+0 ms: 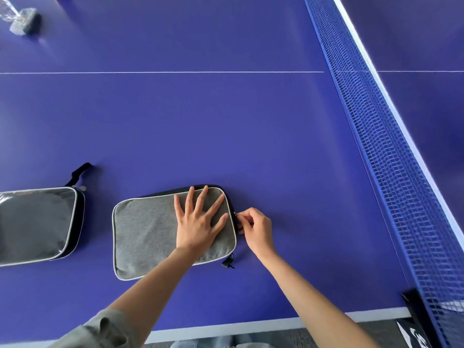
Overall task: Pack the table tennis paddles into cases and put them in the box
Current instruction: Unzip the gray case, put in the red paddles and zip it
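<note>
Grey case (150, 232) lies pinned under the flat, spread left hand (198, 222); the right hand (253, 228) pinches its zipper pull (236, 215). Tugged unevenly, the zipper could snag and the case slide across the desk (226, 121).

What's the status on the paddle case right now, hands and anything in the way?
Left hand flat on the grey case, pressing it down. Right hand fingers pinching the zipper pull at its right edge. Second case lies apart, left. Nothing in the way.
</note>
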